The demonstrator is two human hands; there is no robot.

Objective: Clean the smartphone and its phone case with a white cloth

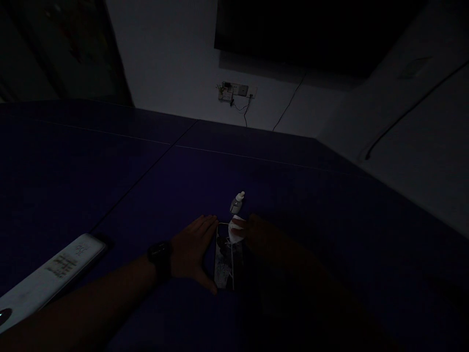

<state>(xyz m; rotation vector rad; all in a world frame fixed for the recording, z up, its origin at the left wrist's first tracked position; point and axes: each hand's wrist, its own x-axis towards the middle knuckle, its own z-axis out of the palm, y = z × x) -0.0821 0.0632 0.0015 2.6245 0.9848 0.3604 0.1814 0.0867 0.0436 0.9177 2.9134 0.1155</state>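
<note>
The room is very dark. A flat rectangular panel (223, 266) with a patterned, glossy-looking face lies on the blue-purple surface; I cannot tell its exact kind. Along its left edge rests my left hand (192, 247), open, thumb and fingers stretched apart, with a dark watch (159, 254) on the wrist. My right hand (252, 230) is closed on a white cloth or tissue (235, 230), pressed to the panel's upper right part. Just beyond the cloth, a small clear bottle (236, 205) with a white pointed cap stands slightly tilted in view.
At the lower left lies a long white device (54, 274) with faint digits. The blue-purple surface (146, 195) runs back to a pale wall with sockets (238, 91) and hanging cables (246, 115). A large dark screen (293, 39) hangs above.
</note>
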